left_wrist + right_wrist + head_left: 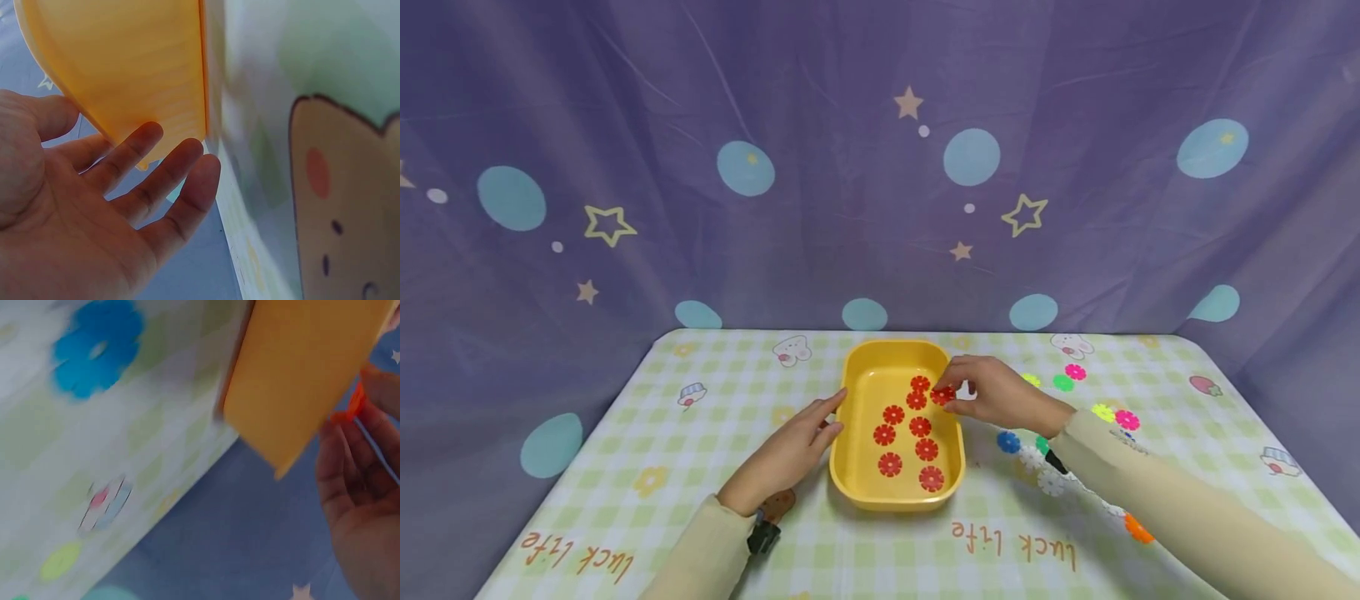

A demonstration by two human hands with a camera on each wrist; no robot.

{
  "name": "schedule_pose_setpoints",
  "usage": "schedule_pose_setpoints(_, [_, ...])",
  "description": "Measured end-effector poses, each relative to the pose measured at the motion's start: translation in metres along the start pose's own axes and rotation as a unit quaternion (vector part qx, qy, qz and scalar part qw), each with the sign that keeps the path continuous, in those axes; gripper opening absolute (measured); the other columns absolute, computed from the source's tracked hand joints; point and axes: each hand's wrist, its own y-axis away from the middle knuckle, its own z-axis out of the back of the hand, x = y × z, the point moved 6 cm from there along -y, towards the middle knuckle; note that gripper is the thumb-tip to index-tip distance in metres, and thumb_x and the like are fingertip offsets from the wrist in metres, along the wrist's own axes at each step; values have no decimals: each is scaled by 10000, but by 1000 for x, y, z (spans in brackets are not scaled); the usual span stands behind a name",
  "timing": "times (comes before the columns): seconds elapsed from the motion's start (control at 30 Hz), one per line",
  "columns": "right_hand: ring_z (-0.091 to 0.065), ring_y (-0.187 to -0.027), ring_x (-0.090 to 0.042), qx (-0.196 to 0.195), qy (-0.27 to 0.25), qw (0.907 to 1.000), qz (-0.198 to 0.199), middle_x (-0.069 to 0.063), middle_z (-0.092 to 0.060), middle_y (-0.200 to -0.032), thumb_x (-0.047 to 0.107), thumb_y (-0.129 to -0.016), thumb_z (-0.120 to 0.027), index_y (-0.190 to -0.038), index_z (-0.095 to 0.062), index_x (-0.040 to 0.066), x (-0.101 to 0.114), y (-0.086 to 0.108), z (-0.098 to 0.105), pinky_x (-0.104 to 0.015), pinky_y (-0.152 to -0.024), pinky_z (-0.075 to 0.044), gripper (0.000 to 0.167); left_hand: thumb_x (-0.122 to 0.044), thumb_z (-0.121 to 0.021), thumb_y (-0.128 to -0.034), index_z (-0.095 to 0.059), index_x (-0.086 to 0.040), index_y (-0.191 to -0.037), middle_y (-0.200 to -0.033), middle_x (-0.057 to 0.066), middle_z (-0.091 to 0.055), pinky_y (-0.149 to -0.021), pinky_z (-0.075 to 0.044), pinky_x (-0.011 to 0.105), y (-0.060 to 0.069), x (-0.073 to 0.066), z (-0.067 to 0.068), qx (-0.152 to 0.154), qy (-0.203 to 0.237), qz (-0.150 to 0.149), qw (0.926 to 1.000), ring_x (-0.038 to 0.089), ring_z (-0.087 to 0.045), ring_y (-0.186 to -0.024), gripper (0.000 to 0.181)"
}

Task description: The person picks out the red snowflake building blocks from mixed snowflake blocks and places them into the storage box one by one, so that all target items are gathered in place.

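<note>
A yellow plastic tray [898, 503] stands on the table, with several red flower-shaped plastic discs [891, 464] lying flat on its floor. Over the tray's right rim, my right hand [1003, 393] pinches a red flower-shaped disc [943, 397] between thumb and fingers. The right wrist view also shows that disc [356, 403], seen nearly edge-on. At the tray's left side, my left hand [786, 454] touches the rim. Its fingers [181, 169] are loosely extended along the outer wall in the left wrist view, holding nothing.
Right of the tray lie loose discs: blue [1008, 442], white [1051, 481], orange [1138, 529], pink [1075, 372], green [1063, 382] and yellow [1102, 412]. My right forearm crosses above some. A checked cloth [700, 450] covers the table; a purple curtain [820, 242] hangs behind.
</note>
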Motion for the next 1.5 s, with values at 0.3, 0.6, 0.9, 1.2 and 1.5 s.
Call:
schedule_pose_setpoints(0.3, [-575,-873,-195,242,403,9987,-183,6,-656,-920,143,-782,-793,-934,-739,114,3,-50,-32,-340,-841,-466,163,-249,-460,-1017,-317,-132,-1491,-1421,114,-426,-1057,-259,509,0,1,1,90,31,-43,9999,333,-270,-1359,509])
schedule_pose_setpoints(0.6, [-545,-778,-149,805,618,9936,-504,18,-665,-876,158,-781,-794,-917,-749,117,-10,-77,-52,-286,-802,-475,149,-255,-461,-1017,-319,-139,-1491,-1435,111,-409,-1058,-268,495,0,-1,2,135,43,-26,9999,318,-276,-1358,508])
schedule_pose_setpoints(0.9, [-585,-987,-200,1161,649,9899,-488,-31,-661,-1055,93,-901,-655,-1083,-720,69,-4,-67,-34,-332,-894,-463,195,-245,-467,-1014,-320,-141,-1491,-1408,85,-441,-1014,-352,462,-1,-3,1,110,21,-49,9999,254,-465,-1228,510])
schedule_pose_setpoints(1.2, [-586,-997,-202,194,892,9940,-603,2,-624,-1067,22,-877,-665,-1088,-698,110,-5,27,53,-377,-849,-489,231,-224,-468,-1015,-313,-134,-1492,-1334,63,-500,-935,-430,416,-1,-1,0,77,71,-58,9999,189,-533,-1125,510])
schedule_pose_setpoints(1.5, [-590,-848,-197,439,997,9687,-2231,16,-628,-965,13,-794,-736,-987,-695,107,-52,160,89,-380,-720,-512,219,-219,-465,-1016,-322,-122,-1487,-1259,38,-536,-879,-455,388,-1,-2,1,56,87,-102,9999,161,-555,-1063,502])
